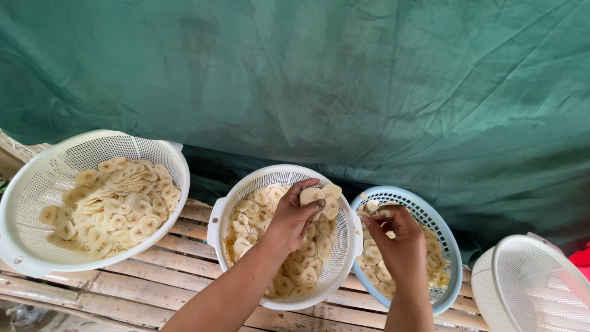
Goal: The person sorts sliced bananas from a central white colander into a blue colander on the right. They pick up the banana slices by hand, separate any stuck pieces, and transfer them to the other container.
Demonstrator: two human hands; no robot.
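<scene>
Your left hand (294,216) covers the slices beneath it in the middle basket (222,212), and your forearm hides that basket's rim at 6 o'clock. Your right hand (399,241) blocks much of the blue basket (445,229); what its fingers pinch is too small to tell. The white basket (528,286) at 4 o'clock is cut by the right and bottom edges. The big basket (37,184) at 9 o'clock loses its left rim to the edge. The bench (178,270) runs off the bottom.
</scene>
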